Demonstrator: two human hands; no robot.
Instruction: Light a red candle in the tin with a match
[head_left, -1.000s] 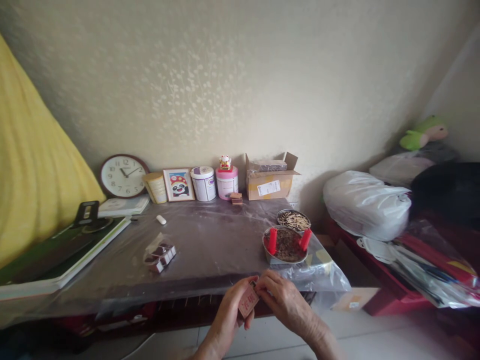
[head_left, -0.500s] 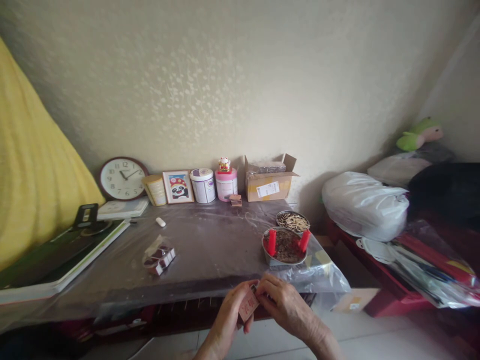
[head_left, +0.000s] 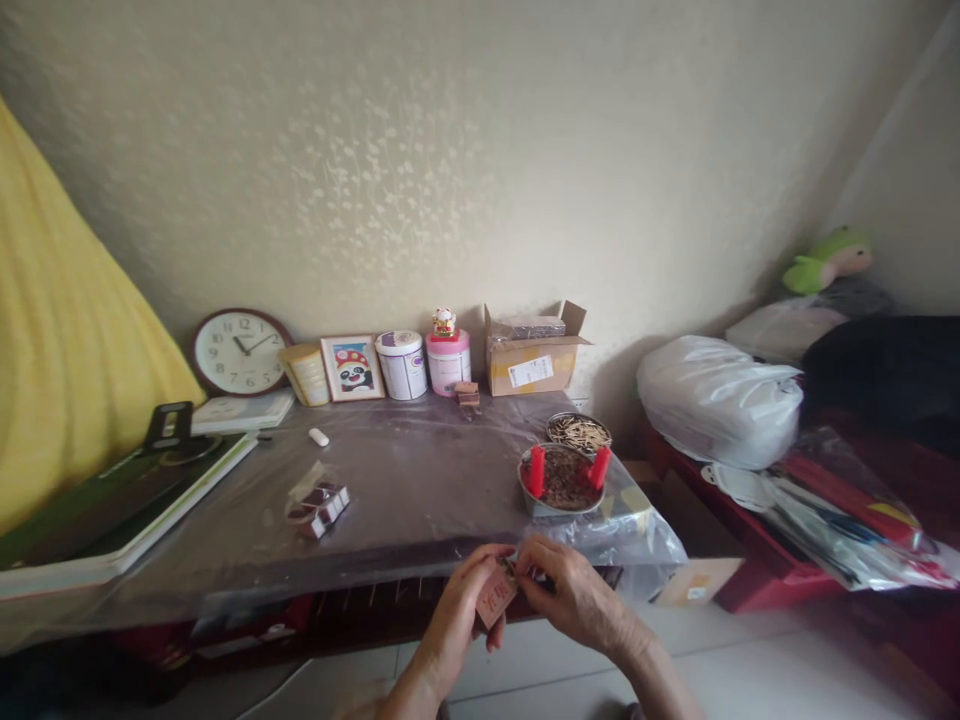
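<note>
Gripping the matchbox (head_left: pixel 493 604) in the head view, your left hand (head_left: pixel 460 600) has its fingers curled around it, near the front edge of the table (head_left: pixel 420 470). Your right hand (head_left: pixel 568 597) is at 3 o'clock from the matchbox, with its fingers bent together and the tips at the upper right end; I cannot tell whether they pinch anything. Reading from the matchbox, you have the bowl (head_left: pixel 564 482) with two red candles (head_left: pixel 537 472) at 1 o'clock, and the dish (head_left: pixel 551 431) of matchsticks (head_left: pixel 581 432) just behind it. At 10 o'clock lies the pack (head_left: pixel 319 510) of small boxes, with the round clock (head_left: pixel 242 352) farther out that way. Two tins (head_left: pixel 402 368) stand at 11, the carton (head_left: pixel 529 380) at 12 and the white bag (head_left: pixel 716 405) at 2.
</note>
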